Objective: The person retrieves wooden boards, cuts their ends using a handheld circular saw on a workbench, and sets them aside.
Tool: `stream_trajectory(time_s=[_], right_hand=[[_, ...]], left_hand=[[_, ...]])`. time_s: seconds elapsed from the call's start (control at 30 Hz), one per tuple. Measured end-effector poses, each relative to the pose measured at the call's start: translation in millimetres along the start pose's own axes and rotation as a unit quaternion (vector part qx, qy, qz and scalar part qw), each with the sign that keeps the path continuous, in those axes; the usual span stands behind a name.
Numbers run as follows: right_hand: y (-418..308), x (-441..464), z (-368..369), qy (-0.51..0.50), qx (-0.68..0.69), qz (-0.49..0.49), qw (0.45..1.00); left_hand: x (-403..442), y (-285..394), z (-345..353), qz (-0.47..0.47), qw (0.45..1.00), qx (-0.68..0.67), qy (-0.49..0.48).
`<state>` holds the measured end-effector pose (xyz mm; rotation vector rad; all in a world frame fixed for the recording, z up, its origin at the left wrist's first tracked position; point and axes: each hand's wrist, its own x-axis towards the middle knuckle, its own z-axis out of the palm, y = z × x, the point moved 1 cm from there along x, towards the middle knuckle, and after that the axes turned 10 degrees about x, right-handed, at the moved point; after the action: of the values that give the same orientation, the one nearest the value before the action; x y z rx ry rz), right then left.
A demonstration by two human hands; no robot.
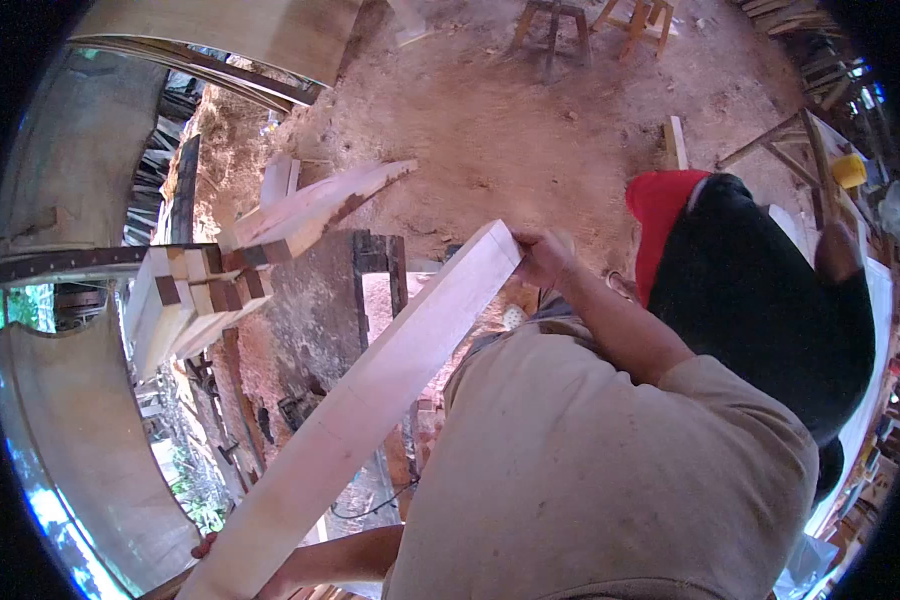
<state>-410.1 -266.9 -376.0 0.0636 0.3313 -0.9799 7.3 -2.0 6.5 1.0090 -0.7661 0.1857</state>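
Observation:
A long, pale, squared wooden board slants across the view from lower left to upper centre. My right hand grips its upper end, fingers curled around the edge. Near the bottom of the view, my left hand holds the lower part from the sides, its fingertips showing past the far edge. Much of that hand is hidden behind the wood. Faint lines cross the board's face close to the upper end. Below the board is a worn dark workbench.
Stacked wooden pieces jut out at left, beside a rough-edged plank. A person in black and red clothing bends close by at right. Wooden stools stand on the dusty floor. Large brown sheets line the left side.

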Motion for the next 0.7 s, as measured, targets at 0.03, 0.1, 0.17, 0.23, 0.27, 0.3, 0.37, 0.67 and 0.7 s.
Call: stream_trajectory(time_s=[0.03, 0.1, 0.17, 0.23, 0.27, 0.3, 0.37, 0.67, 0.7], right_hand=[[8, 10, 0, -0.005, 0.012, 0.0, 1.0], [-35, 26, -33, 0.042, 0.012, 0.012, 0.999], [-56, 78, -58, -0.046, 0.069, 0.015, 0.996], [-72, 110, -17, -0.027, 0.092, 0.026, 0.995], [-85, 120, -1, 0.002, 0.107, 0.03, 0.994], [-98, 136, 3, 0.0, 0.1, 0.046, 0.994], [-126, 179, 11, 0.106, 0.071, 0.037, 0.991], [-334, 336, -22, 0.144, -0.255, 0.17, 0.941], [-388, 395, -118, -0.137, -0.017, 0.412, 0.901]], left_hand=[[9, 1, -15, -0.002, 0.989, -0.109, -0.102], [5, -23, 11, -0.034, 0.965, -0.172, -0.194], [-3, -39, 34, -0.016, 0.979, -0.13, -0.157], [-9, -58, 61, -0.015, 0.984, -0.112, -0.14], [-12, -69, 77, -0.021, 0.986, -0.104, -0.129], [-15, -79, 91, -0.023, 0.988, -0.096, -0.115], [-18, -97, 120, -0.021, 0.993, -0.082, -0.084], [-29, -180, 276, -0.071, 0.993, -0.089, 0.027], [-32, -192, 293, -0.073, 0.992, -0.097, 0.033]])
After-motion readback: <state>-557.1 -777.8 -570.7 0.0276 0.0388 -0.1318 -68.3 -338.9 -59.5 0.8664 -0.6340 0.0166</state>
